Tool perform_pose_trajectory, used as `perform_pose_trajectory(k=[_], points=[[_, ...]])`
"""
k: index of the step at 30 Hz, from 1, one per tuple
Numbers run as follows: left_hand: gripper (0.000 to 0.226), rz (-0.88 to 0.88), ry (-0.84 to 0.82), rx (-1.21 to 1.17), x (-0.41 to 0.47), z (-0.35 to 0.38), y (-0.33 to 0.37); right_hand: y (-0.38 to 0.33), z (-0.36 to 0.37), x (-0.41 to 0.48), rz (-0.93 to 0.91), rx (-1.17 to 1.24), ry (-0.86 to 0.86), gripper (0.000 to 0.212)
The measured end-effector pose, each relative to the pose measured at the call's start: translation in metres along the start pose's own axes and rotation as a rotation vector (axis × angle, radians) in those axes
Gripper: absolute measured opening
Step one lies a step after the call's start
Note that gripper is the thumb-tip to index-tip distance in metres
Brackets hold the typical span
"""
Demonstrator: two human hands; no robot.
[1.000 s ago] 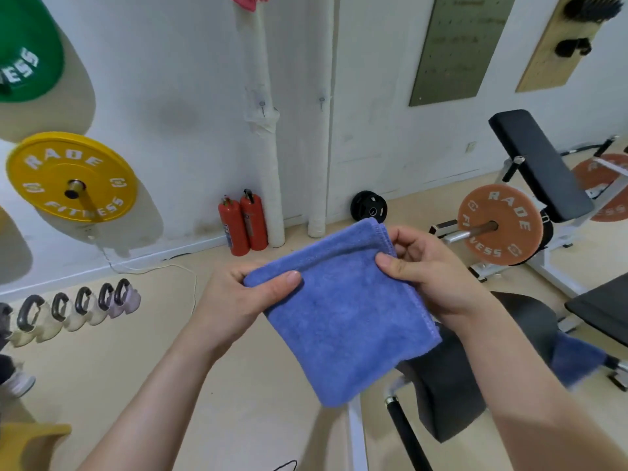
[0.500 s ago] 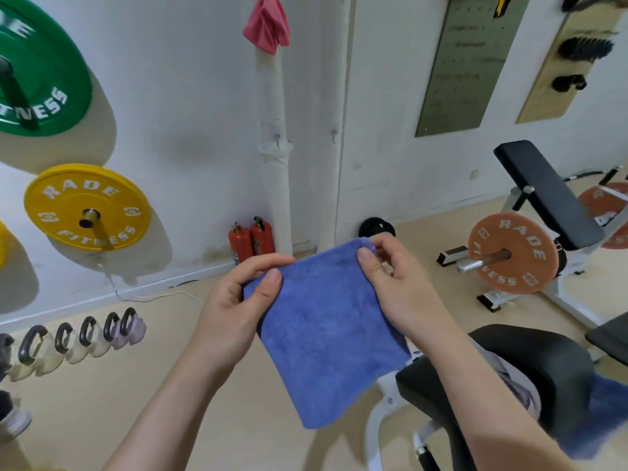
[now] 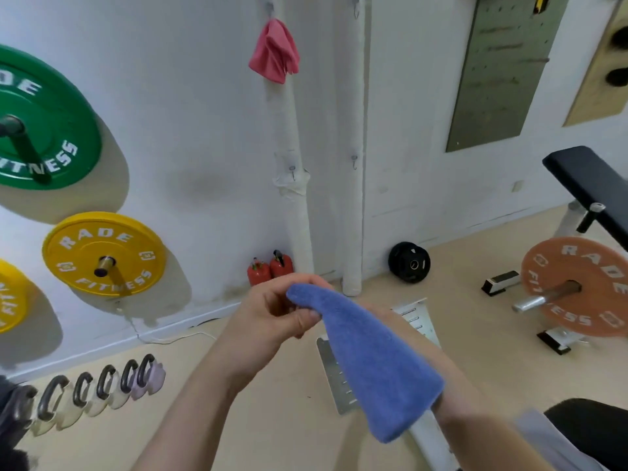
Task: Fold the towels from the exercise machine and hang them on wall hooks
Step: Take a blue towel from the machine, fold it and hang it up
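Progress: pink towel (image 3: 274, 52) hangs hooked; left hand (image 3: 272, 317) fingers pinch folded blue towel (image 3: 373, 368), unhung; right hand, probably beneath, unreadable.

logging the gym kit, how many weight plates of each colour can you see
green round weight plate: 1
yellow round weight plates: 2
orange round weight plate: 1
black round weight plate: 1
total: 5

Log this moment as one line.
left hand: pinches blue towel corner; right hand: hidden behind towel; pink towel: hangs on wall
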State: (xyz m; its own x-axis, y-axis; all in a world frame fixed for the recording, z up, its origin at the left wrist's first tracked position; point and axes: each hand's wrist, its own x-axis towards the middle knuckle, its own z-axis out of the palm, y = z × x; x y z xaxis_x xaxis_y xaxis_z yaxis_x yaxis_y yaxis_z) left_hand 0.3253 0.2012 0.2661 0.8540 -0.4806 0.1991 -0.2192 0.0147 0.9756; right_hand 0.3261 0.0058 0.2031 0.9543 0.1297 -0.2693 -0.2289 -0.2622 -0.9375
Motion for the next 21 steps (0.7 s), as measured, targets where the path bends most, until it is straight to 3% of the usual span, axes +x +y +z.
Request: perform_pose_trajectory(k=[2, 6, 9, 13, 16, 21], points=[[0.02, 0.001, 0.03, 0.101, 0.033, -0.002, -0.004, -0.002, -0.012, 0.025, -0.06, -0.049, -0.009, 0.026], [0.02, 0.006, 0.068, 0.258, 0.093, -0.012, -0.009, -0.048, -0.047, 0.057, -0.282, 0.225, 0.103, 0.026], [0.02, -0.023, 0.101, 0.222, 0.131, -0.022, -0.015, -0.081, -0.064, 0.075, -0.404, 0.275, -0.057, 0.029], [0.031, -0.041, 0.318, 0.21, 0.177, -0.033, -0.029, -0.098, -0.076, 0.127, -0.341, 0.284, -0.2, 0.046], [0.033, -0.089, 0.432, 0.232, 0.208, -0.055, -0.045, -0.1, -0.077, 0.175, -0.28, 0.346, -0.221, 0.046], [0.011, -0.202, 0.241, 0.316, 0.263, -0.118, -0.071, -0.11, -0.075, 0.262, -0.264, 0.303, -0.257, 0.029]])
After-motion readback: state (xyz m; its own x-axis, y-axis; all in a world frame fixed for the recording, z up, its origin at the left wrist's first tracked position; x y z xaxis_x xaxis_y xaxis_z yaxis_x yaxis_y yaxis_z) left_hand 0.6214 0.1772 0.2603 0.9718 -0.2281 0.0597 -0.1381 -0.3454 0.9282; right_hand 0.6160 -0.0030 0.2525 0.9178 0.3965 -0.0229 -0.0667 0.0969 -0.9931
